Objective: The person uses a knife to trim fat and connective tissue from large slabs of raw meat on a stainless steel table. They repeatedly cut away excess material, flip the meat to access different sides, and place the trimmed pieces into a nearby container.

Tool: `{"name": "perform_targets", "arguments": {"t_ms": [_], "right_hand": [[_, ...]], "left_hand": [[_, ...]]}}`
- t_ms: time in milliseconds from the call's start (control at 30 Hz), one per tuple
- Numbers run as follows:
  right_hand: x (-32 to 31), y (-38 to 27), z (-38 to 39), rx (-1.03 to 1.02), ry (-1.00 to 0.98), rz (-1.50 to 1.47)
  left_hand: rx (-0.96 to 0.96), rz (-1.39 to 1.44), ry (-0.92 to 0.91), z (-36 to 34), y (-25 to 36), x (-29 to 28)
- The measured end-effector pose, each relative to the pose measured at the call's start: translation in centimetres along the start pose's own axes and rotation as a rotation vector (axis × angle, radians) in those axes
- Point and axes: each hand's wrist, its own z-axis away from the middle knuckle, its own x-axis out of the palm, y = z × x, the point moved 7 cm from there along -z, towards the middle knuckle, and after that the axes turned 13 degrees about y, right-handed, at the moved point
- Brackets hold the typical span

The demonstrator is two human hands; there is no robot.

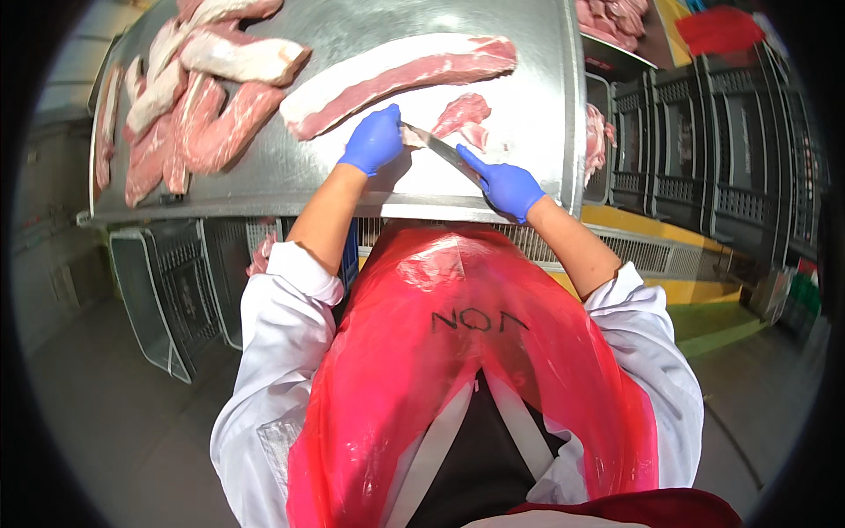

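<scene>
My right hand, in a blue glove, is closed round the handle of a knife, its index finger stretched along the top. The blade slants up and left over a white cutting board. My left hand, also blue-gloved, is closed at a small scrap of meat touching the blade near its tip; the fingertips are partly hidden. A loose piece of red meat lies just beyond the knife. Behind both hands stretches a long slab of pork with a pale fat layer.
Several meat cuts are heaped on the left of the metal table. Dark plastic crates stand to the right, and more grey crates below the table's left edge. A container of meat is at the far right.
</scene>
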Motion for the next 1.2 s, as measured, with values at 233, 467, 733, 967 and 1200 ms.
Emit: {"name": "perform_targets", "arguments": {"t_ms": [233, 467, 733, 967, 1200], "right_hand": [[-3.8, -0.2, 4.1, 0.079, -0.173, -0.08], [-4.1, 4.6, 9.8, 0.083, 0.119, -0.238], [-5.1, 9.4, 16.3, 0.248, 0.459, -0.518], [1.1, 15.6, 28.3, 0.889, 0.719, -0.847], [-4.8, 15.0, 19.5, 0.747, 0.765, -0.806]], "left_hand": [[0.139, 0.221, 0.205, -6.1, 10.6, -13.7], [0.698, 0.347, 0.208, -10.8, 32.4, -20.1], [1.249, -0.055, 0.23, -11.3, 42.9, -4.9], [0.138, -0.26, 0.108, -3.9, 13.8, 11.7], [0.322, -0.278, 0.26, 1.7, 2.6, 6.3]]}}
